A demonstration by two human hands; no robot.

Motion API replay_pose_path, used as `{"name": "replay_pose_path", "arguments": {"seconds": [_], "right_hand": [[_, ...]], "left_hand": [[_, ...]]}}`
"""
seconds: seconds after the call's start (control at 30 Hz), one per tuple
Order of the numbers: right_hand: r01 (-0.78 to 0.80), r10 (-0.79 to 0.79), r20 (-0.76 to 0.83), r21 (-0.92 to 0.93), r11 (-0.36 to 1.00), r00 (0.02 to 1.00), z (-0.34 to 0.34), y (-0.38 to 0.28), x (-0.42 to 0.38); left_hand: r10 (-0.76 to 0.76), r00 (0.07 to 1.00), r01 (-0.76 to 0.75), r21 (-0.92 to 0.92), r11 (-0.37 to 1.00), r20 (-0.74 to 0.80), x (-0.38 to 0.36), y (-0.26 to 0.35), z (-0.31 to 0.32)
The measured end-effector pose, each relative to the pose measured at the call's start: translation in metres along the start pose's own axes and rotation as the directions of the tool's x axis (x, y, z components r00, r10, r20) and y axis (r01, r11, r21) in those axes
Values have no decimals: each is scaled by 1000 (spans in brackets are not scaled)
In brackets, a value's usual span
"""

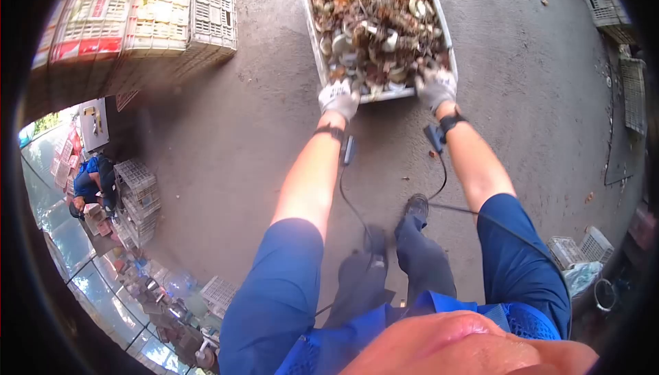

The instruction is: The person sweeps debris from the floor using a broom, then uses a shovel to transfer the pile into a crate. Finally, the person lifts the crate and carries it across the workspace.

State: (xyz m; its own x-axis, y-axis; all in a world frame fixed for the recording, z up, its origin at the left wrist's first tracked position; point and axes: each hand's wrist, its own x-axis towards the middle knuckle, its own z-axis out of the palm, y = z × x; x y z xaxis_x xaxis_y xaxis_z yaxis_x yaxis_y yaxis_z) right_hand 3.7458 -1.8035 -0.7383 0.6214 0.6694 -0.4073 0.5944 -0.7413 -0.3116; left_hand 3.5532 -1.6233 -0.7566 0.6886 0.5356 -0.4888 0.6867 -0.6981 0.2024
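Note:
A long white tub (pixel 388 95) stretches away from me at the top of the view, heaped with mixed brown, orange and white scraps (pixel 377 25). My left hand (pixel 338 98), in a whitish work glove, is closed over the left part of the tub's near rim. Near the right corner of the same edge, my gloved right hand (pixel 436 88) is closed on the rim too. Both arms reach straight forward. Whether the tub stands on wheels or on the floor is hidden. Each wrist carries a dark strap with a small cabled device.
Stacked plastic crates (pixel 137 14) stand at the upper left. A person in blue (pixel 93 179) sits at the left beside grey crates (pixel 139 186). More crates (pixel 604 4) line the right edge. White baskets (pixel 580 248) and a plastic bag (pixel 581 277) lie lower right. The floor (pixel 226 148) is concrete.

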Motion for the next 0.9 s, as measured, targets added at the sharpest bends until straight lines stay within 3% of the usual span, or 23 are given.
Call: {"name": "replay_pose_path", "arguments": {"seconds": [0.1, 0.17, 0.23, 0.27, 0.3, 0.37, 0.4, 0.43, 0.47, 0.5, 0.53, 0.6, 0.67, 0.7, 0.73, 0.77, 0.8, 0.83, 0.87, 0.9], "right_hand": [[47, -36, -75, 149, 988, 997, -28, 45, 63], [15, -35, 41, 415, 910, 999, -44, 72, 90], [-93, 79, 55, 360, 928, 995, -110, 53, 91], [-42, 55, -13, 485, 873, 998, -142, 41, 92], [23, 41, -93, 599, 800, 995, -176, 31, 93], [273, -55, -267, 931, 241, 962, -259, -20, 82], [415, -155, -387, 875, 248, 909, -313, -46, 73], [679, -276, -623, 698, 227, 732, -349, -58, 70], [807, -345, -732, 559, 189, 587, -380, -64, 64], [864, -388, -774, 474, 168, 500, -406, -67, 57], [903, -422, -800, 402, 150, 427, -427, -69, 49], [933, -453, -817, 328, 147, 358, -457, -64, 45], [952, -471, -828, 264, 153, 305, -481, -55, 50], [961, -474, -836, 232, 153, 277, -490, -48, 52], [965, -477, -839, 215, 152, 262, -498, -42, 52], [969, -488, -837, 200, 148, 247, -506, -35, 54], [971, -490, -839, 185, 150, 235, -515, -30, 56], [972, -489, -841, 179, 154, 232, -524, -23, 60], [973, -507, -832, 163, 166, 226, -532, -21, 59], [975, -526, -825, 132, 177, 207, -546, -17, 61]], "left_hand": [[-42, 998, 42, 1, 999, -37, 58, 41, -19], [-13, 1000, 14, 65, 998, -21, 79, 54, -22], [-40, 998, 38, 38, 999, 43, 90, 55, -22], [-50, 995, 47, 37, 998, 86, 93, 49, -10], [-51, 991, 47, 39, 998, 121, 101, 45, -4], [4, 964, 31, -127, 991, 266, 100, 43, -11], [38, 960, -2, -132, 991, 277, 98, 34, 6], [73, 954, -34, -137, 990, 291, 94, 36, -10], [113, 963, -61, -210, 976, 244, 95, 33, -13], [156, 967, -95, -287, 953, 199, 92, 34, -13], [111, 966, -51, -246, 968, 235, 84, 39, -23], [6, 961, 42, -167, 985, 276, 64, 57, -50], [-47, 992, 48, -2, 999, 119, 40, 46, 16], [-37, 999, 29, -245, 969, -28, 31, 58, -7], [-95, 994, 105, -284, 953, 48, 28, 57, 5], [-101, 975, 146, -226, 963, 199, 26, 70, -29], [-156, 987, 162, -188, 969, 46, 22, 66, 9], [-237, 956, 270, -201, 942, 174, 22, 80, -19], [-148, 987, 163, -414, 895, 69, 11, 84, -32], [-136, 990, 140, -374, 917, 39, 9, 86, -19]]}}
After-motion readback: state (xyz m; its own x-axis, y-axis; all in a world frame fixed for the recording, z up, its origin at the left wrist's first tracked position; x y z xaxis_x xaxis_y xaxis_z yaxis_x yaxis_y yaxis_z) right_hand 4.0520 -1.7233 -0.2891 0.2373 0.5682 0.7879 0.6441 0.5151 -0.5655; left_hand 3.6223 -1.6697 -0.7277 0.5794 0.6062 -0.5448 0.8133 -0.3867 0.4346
